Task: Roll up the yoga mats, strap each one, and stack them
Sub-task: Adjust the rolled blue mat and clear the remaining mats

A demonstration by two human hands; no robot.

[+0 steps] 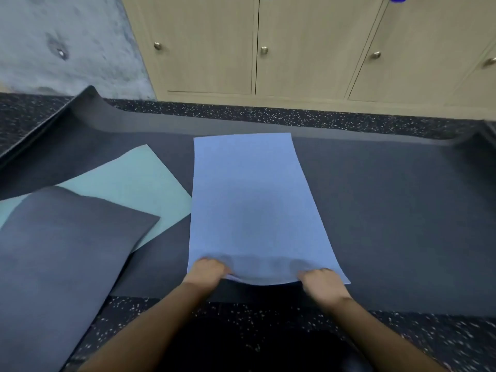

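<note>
Left hand [206, 272] and right hand [320, 284] both gripped the near short edge of the light blue mat [252, 205], fingers curled over it, one hand near each corner. The edge between them bowed up slightly off the surface (no roll formed yet, as far as the blur allowed). The rest of the blue mat lay flat, running straight away from the person, on top of a big dark mat [389, 210] spread over the floor. Just left of the blue one, a teal mat [128, 183] lay flat at an angle, its near-left part covered by a dark grey mat [61, 251]. The big dark mat's far-left corner was curled up. Speckled black floor [268, 114] showed beyond the mats and near the person. Beige cabinets [308, 49] with round metal knobs stood along the far side, with a grey concrete wall [53, 36] to their left.
</note>
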